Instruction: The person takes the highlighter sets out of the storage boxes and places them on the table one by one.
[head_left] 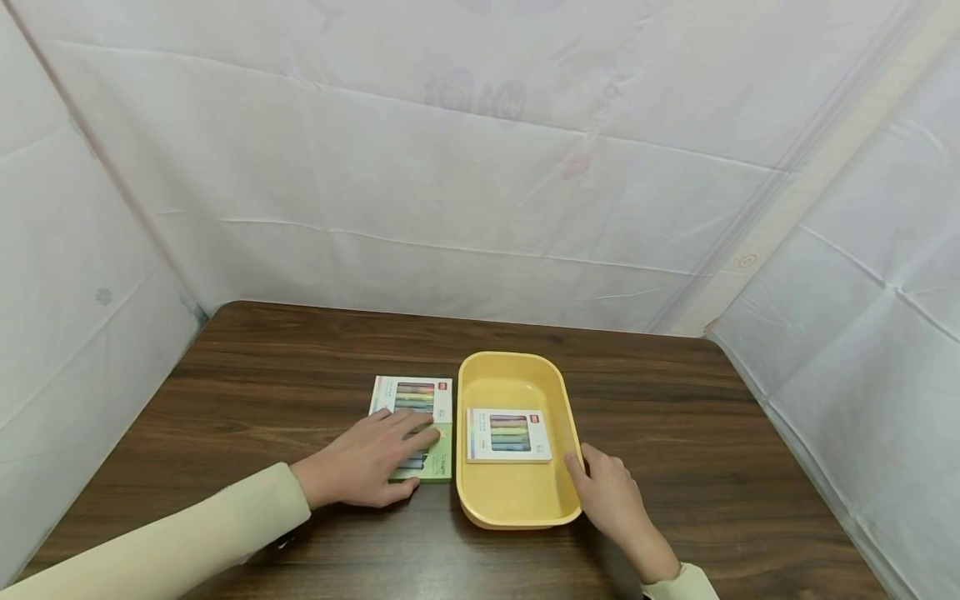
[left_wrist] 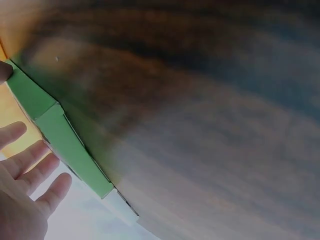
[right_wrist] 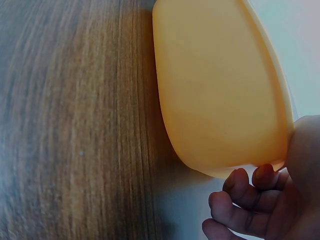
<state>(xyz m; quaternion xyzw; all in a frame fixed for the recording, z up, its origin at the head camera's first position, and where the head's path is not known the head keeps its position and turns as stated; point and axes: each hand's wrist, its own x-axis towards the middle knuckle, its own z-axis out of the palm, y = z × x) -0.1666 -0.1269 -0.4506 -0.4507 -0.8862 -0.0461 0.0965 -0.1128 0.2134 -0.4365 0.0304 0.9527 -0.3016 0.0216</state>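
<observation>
On a brown wood-grain table [head_left: 712,458], a flat green cardboard box [head_left: 441,461] is touched, ungripped, by the spread left hand [head_left: 367,458]; an oblong yellow plastic tray [head_left: 517,500], just rightward, is rim-gripped by the right hand [head_left: 613,493].

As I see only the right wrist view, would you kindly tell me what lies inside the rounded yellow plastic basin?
Observer: A flat white cardboard box with a panel of coloured stripes lies inside the basin.
Operator: Thank you; what is directly left of it in the head view?
Observer: The person's bare left hand, spread over a flat green cardboard box and a second flat white cardboard box.
Operator: Which of those two is nearer the person?
Observer: The green one; the white one is beyond it.
</observation>
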